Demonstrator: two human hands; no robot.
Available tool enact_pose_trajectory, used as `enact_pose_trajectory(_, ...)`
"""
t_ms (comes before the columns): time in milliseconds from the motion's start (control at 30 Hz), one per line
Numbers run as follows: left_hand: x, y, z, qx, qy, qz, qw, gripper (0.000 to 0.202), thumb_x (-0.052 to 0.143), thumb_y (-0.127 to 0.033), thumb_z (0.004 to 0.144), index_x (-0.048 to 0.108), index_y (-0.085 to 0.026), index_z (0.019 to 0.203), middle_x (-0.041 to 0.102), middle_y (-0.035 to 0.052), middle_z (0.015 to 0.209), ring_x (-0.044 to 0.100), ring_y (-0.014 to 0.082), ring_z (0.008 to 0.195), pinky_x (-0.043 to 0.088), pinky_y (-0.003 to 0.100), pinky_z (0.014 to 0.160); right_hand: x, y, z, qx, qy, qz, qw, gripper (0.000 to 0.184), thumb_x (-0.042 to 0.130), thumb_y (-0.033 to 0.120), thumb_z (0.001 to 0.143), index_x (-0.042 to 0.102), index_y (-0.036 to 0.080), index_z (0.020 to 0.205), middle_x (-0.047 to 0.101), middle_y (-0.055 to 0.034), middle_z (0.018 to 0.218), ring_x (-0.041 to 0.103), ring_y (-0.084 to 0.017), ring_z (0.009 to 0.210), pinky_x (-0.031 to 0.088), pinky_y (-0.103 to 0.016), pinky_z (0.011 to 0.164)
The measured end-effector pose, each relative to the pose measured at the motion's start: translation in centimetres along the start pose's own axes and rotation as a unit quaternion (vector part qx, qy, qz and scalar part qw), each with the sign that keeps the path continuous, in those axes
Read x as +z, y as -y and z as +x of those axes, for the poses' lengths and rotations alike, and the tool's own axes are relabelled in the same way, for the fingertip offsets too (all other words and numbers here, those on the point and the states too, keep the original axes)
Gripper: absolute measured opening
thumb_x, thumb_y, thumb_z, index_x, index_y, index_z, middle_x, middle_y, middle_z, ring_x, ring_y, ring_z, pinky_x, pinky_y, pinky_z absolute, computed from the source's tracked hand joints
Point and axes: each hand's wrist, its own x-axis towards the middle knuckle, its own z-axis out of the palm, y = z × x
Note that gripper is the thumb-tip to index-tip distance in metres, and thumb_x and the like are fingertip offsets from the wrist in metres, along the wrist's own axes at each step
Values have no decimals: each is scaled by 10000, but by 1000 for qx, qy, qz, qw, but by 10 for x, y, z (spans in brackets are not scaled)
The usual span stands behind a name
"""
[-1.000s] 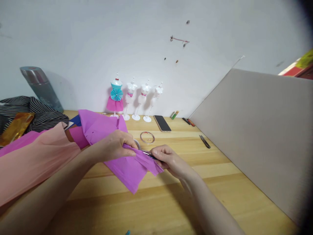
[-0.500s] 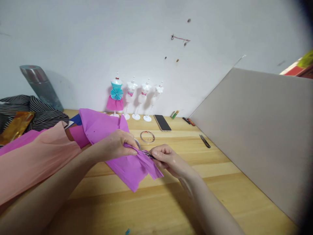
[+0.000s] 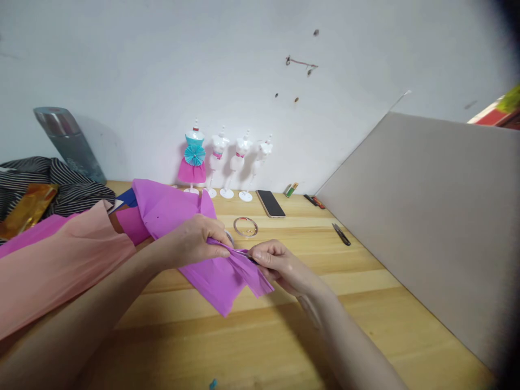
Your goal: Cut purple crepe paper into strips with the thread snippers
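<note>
A wooden table [image 3: 182, 346] lay beneath everything. One peach cloth [image 3: 65, 260] stretched toward nine o'clock of the hands; one purple sheet [image 3: 173, 208] ran from ten o'clock to between them, its loose flap hanging lower than a second earlier. One bottle [image 3: 71, 146], its markings too faint to read, stood at ten o'clock. Four dress forms [image 3: 195, 162] stood near twelve, one dressed in blue and pink. The left hand [image 3: 205, 238] pinched the sheet; the right hand [image 3: 278, 264] gripped one pair of scissors [image 3: 251, 258] against it. One phone [image 3: 271, 203] lay at one o'clock, one small black tool [image 3: 341, 234] near three.
</note>
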Motion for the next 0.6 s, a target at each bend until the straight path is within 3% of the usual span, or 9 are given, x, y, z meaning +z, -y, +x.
enact_pose_trajectory(600, -2, -1, -1, -1, 7, -11, 1000, 161, 617, -129, 800, 769, -170, 837, 669, -7, 631, 552, 84, 585, 413, 167, 577, -2, 2, 0, 4, 9, 18, 1000, 538, 661, 553, 758, 394, 176, 481, 256, 94, 424, 130, -34, 396, 59, -255, 427)
